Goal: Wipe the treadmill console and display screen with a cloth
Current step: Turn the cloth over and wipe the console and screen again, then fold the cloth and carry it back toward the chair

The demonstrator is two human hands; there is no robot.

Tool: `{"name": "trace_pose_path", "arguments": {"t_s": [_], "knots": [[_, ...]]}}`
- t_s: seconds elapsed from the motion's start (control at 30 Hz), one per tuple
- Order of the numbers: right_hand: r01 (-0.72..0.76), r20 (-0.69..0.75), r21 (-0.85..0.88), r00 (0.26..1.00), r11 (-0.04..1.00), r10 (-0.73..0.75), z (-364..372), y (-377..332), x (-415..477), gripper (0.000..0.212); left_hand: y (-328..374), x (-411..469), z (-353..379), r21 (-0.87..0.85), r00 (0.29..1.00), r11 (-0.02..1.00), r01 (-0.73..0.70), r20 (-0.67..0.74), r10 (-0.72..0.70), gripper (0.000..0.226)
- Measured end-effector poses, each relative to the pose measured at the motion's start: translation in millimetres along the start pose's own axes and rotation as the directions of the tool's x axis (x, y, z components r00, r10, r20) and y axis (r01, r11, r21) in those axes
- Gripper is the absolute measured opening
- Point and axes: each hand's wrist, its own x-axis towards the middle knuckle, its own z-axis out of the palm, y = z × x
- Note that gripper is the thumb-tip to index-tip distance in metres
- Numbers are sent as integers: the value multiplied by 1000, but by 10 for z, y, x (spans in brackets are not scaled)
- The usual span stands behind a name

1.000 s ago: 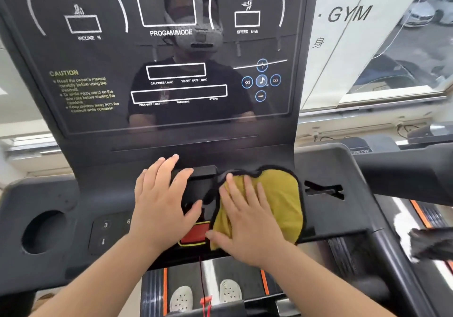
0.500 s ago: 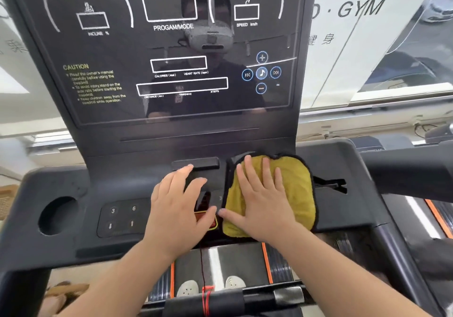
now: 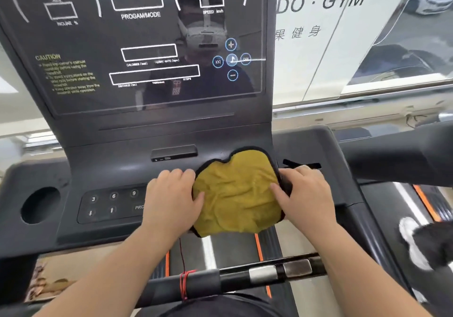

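Yellow cloth [image 3: 239,191] with dark trim lies spread on the middle of the treadmill console [image 3: 110,169], just below the display screen [image 3: 147,47]. It covers whatever sits under it; the red button is hidden. Its lower edge hangs over the console's front lip. Left hand [image 3: 171,199] grips the cloth's left edge, thumb on top of the yellow and fingers curled at the trim. Right hand [image 3: 304,196] pinches the right edge the same way, thumb on the fabric, fingers behind the dark border (fingertips partly out of sight). The left hand also cuts off the keypad [image 3: 112,204]: 3, 6, 9, two arrows and "PRO..." readable, rest blocked. The screen is dark and reflective; caution text on its left is blurred, and its top is cropped by the frame. Cup hole [image 3: 40,205] sits at the console's far left. Handlebar [image 3: 245,277] with metal grip sensors crosses the bottom, red cord [image 3: 183,282] wrapped on it. Something black and white at the right edge is too blurred to tell.

Versus half a second ago: right hand lay flat on top of the cloth and left hand was flat on the console beside it; now both hold the cloth's edges, and it reaches further left.
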Motion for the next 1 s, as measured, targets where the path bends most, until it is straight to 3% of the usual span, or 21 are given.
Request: {"name": "trace_pose_path", "arguments": {"t_s": [0.07,0.17,0.3,0.43,0.53,0.6,0.73,0.87,0.97,1.0], "knots": [[-61,54,-28,997,998,63,46,27,-32,41,-6,-14,-34,52,1000,998,26,7,-26,43],[-67,16,29,998,997,66,125,-42,-33,41,-13,-43,-43,76,999,997,29,26,-32,51],[-114,-18,116,993,987,117,143,-35,22,33,42,-46,-60,29,995,999,-16,96,13,36],[-98,-48,182,993,978,108,118,-70,-43,13,81,10,-123,-92,993,996,12,117,-1,19],[-138,-13,286,989,948,148,44,-100,-104,12,53,61,-187,-283,995,957,67,86,-44,16],[-187,11,392,980,901,199,-46,-135,-168,16,25,96,-256,-463,994,881,99,77,-72,17],[-252,-8,520,954,816,300,-277,-286,-346,18,33,171,-341,-794,970,558,240,217,-109,16],[-306,-30,586,917,750,398,-549,-511,-545,16,-46,265,-342,-856,894,262,447,415,-169,9],[-355,-47,643,866,679,497,-642,-676,-791,15,-166,281,-351,-816,829,151,558,553,-82,3],[-370,-49,658,847,655,529,-649,-715,-888,16,-195,275,-351,-805,814,134,578,580,-30,11]]}}
